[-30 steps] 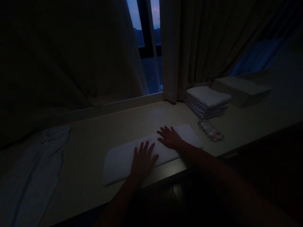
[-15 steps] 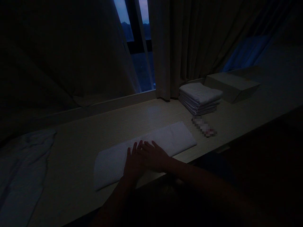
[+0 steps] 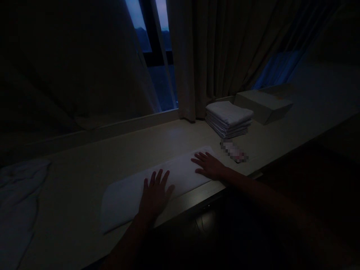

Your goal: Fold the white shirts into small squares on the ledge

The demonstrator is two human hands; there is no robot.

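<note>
A white cloth that looks like a towel [image 3: 120, 202] lies folded into a long flat strip near the front edge of the counter. My left hand [image 3: 155, 193] rests palm down on its middle, fingers spread. Toward the strip's right end, my right hand [image 3: 208, 165] is laid flat with its fingers apart. Neither hand grips anything. The palms hide parts of the cloth beneath them.
A stack of folded white cloths [image 3: 229, 119] stands at the back right, beside a pale box [image 3: 264, 105]. A small blurred-out item [image 3: 234, 150] lies before the stack. Another white cloth [image 3: 17, 210] lies rumpled at the left. Curtains [image 3: 202, 60] hang along the window.
My hands were together at the middle of the folded cloth. Now they are apart: the right has slid toward the right end, while the left stays near the middle. The view has shifted slightly.
</note>
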